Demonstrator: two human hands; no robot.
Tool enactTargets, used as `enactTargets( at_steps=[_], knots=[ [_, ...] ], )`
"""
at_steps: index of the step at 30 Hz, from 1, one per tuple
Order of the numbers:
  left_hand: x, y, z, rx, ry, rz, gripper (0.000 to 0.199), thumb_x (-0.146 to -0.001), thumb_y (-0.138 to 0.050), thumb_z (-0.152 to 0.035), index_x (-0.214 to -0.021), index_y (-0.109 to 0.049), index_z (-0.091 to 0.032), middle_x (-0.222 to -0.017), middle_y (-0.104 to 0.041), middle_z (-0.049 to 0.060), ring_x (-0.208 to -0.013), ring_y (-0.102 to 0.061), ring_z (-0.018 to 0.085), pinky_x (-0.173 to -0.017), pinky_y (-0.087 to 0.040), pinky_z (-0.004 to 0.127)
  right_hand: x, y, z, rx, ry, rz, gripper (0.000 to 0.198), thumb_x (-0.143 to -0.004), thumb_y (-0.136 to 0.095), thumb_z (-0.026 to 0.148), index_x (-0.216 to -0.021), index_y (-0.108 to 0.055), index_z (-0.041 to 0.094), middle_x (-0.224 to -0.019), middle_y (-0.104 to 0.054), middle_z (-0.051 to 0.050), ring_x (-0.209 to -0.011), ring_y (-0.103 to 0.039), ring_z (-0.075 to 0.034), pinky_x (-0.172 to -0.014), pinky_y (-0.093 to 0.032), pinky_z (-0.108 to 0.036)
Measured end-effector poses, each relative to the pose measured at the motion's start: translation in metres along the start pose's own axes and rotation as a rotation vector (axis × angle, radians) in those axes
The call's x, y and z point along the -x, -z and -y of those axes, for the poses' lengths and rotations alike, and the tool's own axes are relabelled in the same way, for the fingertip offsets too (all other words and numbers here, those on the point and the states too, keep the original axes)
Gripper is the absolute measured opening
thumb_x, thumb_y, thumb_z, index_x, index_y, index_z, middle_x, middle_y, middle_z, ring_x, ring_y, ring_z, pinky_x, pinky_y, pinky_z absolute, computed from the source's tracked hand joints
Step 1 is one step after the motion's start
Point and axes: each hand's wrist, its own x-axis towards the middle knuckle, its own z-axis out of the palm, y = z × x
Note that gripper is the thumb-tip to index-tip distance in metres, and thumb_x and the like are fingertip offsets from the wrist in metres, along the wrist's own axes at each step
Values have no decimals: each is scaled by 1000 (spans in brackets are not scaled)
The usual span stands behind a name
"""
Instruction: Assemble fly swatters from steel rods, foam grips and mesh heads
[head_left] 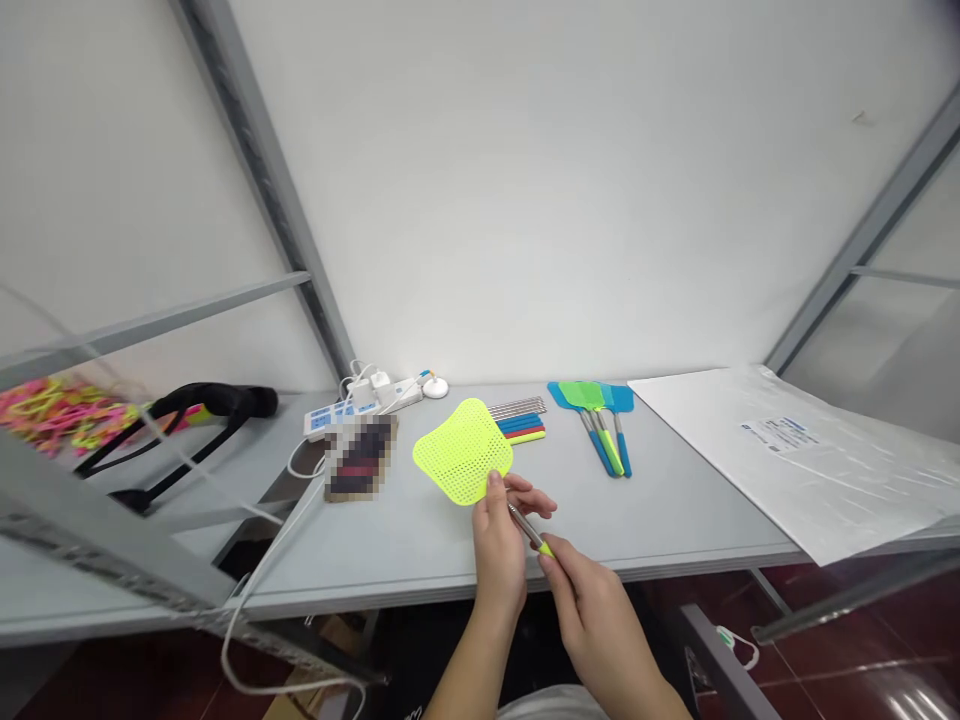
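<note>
A yellow-green fly swatter (463, 452) is held over the front of the desk, its perforated head pointing up and left. My left hand (499, 550) is closed at the base of the head, with the thumb against its lower corner. My right hand (596, 600) wraps the yellow-green handle end, and a short metal rod shows between the two hands. Behind the head, metal rods (525, 408) and blue, red and yellow-green handles (521, 427) lie in a row, partly hidden. Several blue and green fly swatters (600, 420) lie stacked to the right, handles toward me.
At the left back stand a power strip (337, 415) with white cables and a round white device (435, 386). A blurred-out item (362, 458) lies in front. A white package (795, 440) covers the right side. Left are a black strap-like item (217, 400) and colourful pieces (60, 415).
</note>
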Motion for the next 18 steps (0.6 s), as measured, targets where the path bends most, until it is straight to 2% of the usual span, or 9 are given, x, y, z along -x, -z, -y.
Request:
enactTargets(
  at_steps=[2, 5, 8, 10, 13, 18],
  knots=[
    [-12, -15, 5, -43, 26, 118, 46, -96, -39, -56, -91, -62, -17, -73, -72, 9, -69, -64, 20, -71, -49, 32, -8, 12, -9, 76, -36, -73, 34, -100, -32, 39, -114, -59, 22, -89, -69, -7, -77, -66, -21, -72, -48, -29],
    [-28, -29, 8, -232, 56, 386, 44, -96, -42, -52, -114, -65, -19, -104, -72, 14, -91, -66, 25, -81, -49, 36, -28, 39, -26, 173, -147, -228, 38, -100, -30, 42, -124, -52, 23, -98, -71, -8, -89, -68, -23, -75, -50, -30],
    [-44, -26, 7, -512, -35, 526, 31, -93, -53, -42, -114, -69, -26, -118, -68, 11, -106, -62, 27, -92, -45, 37, -56, 73, -47, 334, -354, -320, 41, -100, -28, 45, -127, -48, 21, -80, -71, -6, -73, -69, -25, -63, -49, -31],
    [-56, -16, 6, -648, -133, 531, 23, -91, -59, -36, -108, -72, -28, -119, -67, 9, -112, -59, 28, -98, -42, 39, -78, 93, -63, 461, -434, -333, 42, -100, -27, 42, -125, -50, 18, -73, -70, -6, -67, -68, -25, -59, -47, -31],
    [-70, 2, 10, -751, -231, 467, 20, -88, -61, -31, -104, -73, -28, -117, -67, 10, -111, -59, 30, -96, -44, 40, -113, 109, -85, 618, -455, -340, 42, -99, -26, 34, -122, -54, 14, -85, -72, -12, -76, -69, -26, -60, -45, -31],
    [-74, 13, 31, -775, -368, 392, 12, -87, -61, -29, -88, -73, -27, -102, -72, 10, -97, -63, 30, -84, -49, 40, -154, 105, -102, 696, -466, -300, 42, -97, -28, 26, -121, -58, 9, -105, -65, -19, -86, -67, -25, -65, -44, -31]
  ],
)
